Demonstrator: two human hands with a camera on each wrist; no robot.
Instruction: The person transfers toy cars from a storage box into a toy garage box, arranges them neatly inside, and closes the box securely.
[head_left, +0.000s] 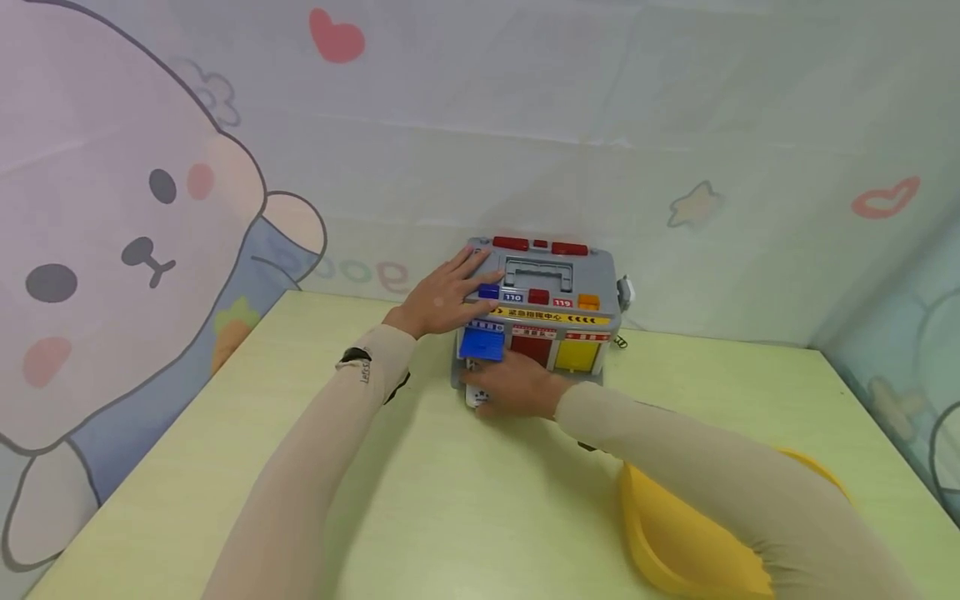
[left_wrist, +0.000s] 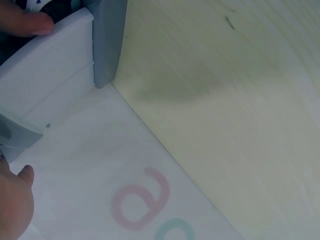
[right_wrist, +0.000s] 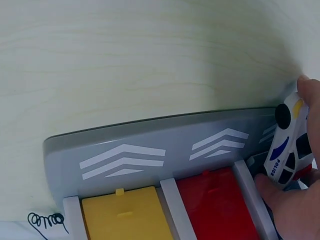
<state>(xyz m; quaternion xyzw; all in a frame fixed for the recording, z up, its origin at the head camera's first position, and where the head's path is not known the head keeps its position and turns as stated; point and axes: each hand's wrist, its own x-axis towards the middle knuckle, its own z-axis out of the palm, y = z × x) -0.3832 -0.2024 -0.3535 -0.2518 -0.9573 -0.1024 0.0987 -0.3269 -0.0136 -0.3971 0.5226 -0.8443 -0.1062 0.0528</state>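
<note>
A grey toy rescue station (head_left: 592,279) with a carry handle on its roof stands near the back wall. My left hand (head_left: 442,298) rests on its left roof edge, fingers spread. The blue door (head_left: 482,344) at the left of its front is raised. Below that door, my right hand (head_left: 521,385) grips a white toy police car (right_wrist: 287,145) partway in the opening. Thumb and fingers sit on opposite sides of the car; its far end is hidden. Beside this bay, the red door (right_wrist: 212,200) and yellow door (right_wrist: 125,215) are down.
A yellow basin (head_left: 637,533) stands at the table's front right, partly under my right forearm. Behind the station hangs a printed cloth (head_left: 525,100). A coiled dark cord (right_wrist: 47,220) lies by the station's right side.
</note>
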